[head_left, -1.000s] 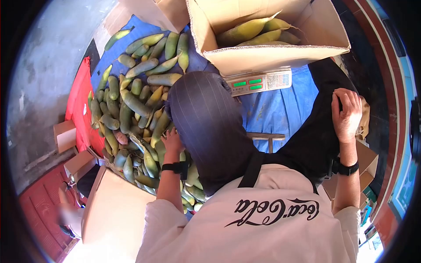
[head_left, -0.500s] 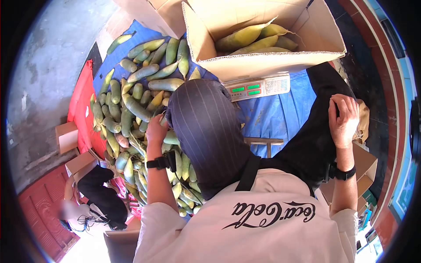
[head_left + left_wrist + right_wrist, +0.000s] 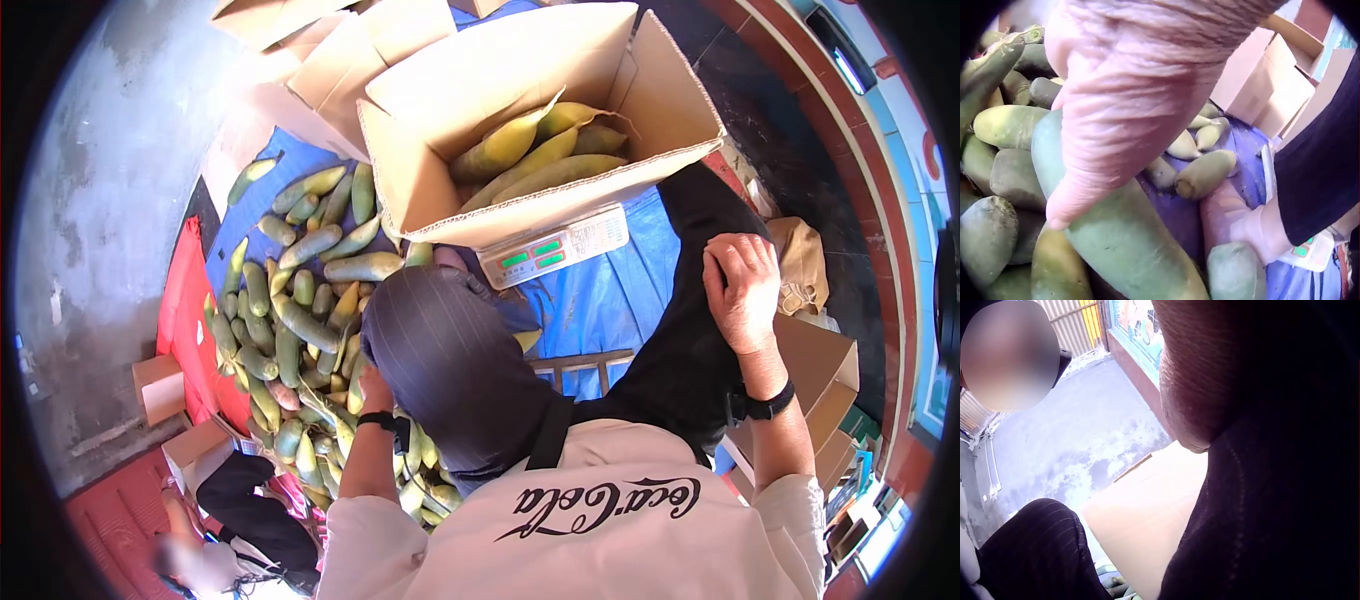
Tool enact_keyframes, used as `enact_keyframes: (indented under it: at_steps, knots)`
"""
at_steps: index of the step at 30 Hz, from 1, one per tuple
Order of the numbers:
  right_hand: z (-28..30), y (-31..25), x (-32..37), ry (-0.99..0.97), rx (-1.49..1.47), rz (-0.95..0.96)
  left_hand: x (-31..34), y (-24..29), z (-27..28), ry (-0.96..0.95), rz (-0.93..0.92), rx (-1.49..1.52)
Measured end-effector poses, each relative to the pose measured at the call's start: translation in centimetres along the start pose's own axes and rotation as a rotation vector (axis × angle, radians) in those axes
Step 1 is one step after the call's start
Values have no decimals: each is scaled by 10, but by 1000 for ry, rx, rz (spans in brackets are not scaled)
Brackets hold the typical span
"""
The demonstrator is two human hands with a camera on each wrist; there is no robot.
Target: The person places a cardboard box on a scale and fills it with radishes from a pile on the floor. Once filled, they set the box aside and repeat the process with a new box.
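Note:
Beside the left knee, my left hand reaches into a heap of green radishes, partly hidden by the trouser leg. The left wrist view shows that hand gripping a large, smooth green radish; its thumb lies along the near side and the other fingers are hidden behind. My right hand rests on the right knee with relaxed fingers, holding nothing. Ahead, several yellow-green radishes lie in an open cardboard box, right over a digital scale with green displays.
Blue sheeting lies under the heap and between the legs. More cardboard cartons stand beyond the box at the left. A red cloth edges the heap, and another person sits at the lower left. A brown bag is beyond the right knee.
My left hand first rests spread on the heap, then moves forward, and now grips a radish close to the left knee. The head view has shifted; my right hand stays on its knee.

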State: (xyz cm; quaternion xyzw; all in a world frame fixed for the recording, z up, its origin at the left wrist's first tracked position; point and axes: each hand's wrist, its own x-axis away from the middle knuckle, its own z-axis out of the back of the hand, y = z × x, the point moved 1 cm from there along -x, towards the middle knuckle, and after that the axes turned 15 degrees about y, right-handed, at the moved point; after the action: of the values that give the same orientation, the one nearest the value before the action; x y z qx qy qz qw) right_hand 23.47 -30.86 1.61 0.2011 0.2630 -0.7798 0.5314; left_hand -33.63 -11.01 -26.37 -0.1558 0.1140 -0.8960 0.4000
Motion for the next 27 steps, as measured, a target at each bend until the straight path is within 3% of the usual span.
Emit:
enact_keyframes:
  at_steps: [1, 2, 3, 5, 8, 10, 12, 13, 14, 15, 18, 21, 22, 23, 24, 27]
  knots:
    - [1, 1, 0, 9, 7, 1, -7, 1, -6, 32, -26, -59]
    - [1, 1, 0, 8, 1, 0, -25, 18, 81, -168, 3, -63]
    - [0, 1, 0, 7, -8, -3, -26, 17, 94, -155, 1, -67]
    - [0, 2, 0, 35, -13, 2, -10, 16, 106, -214, -3, 527]
    - [1, 1, -1, 42, -16, 1, 10, 15, 130, -338, 6, 630]
    - [1, 1, 0, 52, -38, 4, 25, 4, 165, -456, 288, 517]
    - [3, 2, 0, 65, -46, -1, 52, -27, 178, -422, 451, 589]
    - [3, 2, 1, 69, -55, 0, 45, -19, 244, -341, 638, 868]
    - [3, 3, 2, 78, -59, -5, 74, -49, 211, -213, 775, 905]
    - [2, 4, 3, 81, -73, -9, 69, -49, 249, -107, 859, 922]
    - [1, 4, 5, 94, -97, -8, 56, -71, 306, 203, 921, 814]
    - [2, 4, 6, 113, -105, -11, 7, -50, 387, 460, 700, 1160]
    - [3, 4, 7, 114, -121, -8, -8, -56, 396, 406, 594, 1260]
    - [4, 5, 7, 117, -135, -8, -31, -32, 435, 313, 620, 1393]
    - [5, 6, 8, 129, -148, -8, -55, -32, 439, 385, 462, 1320]
    - [8, 10, 12, 150, -159, -18, -125, 2, 469, 303, 269, 1257]
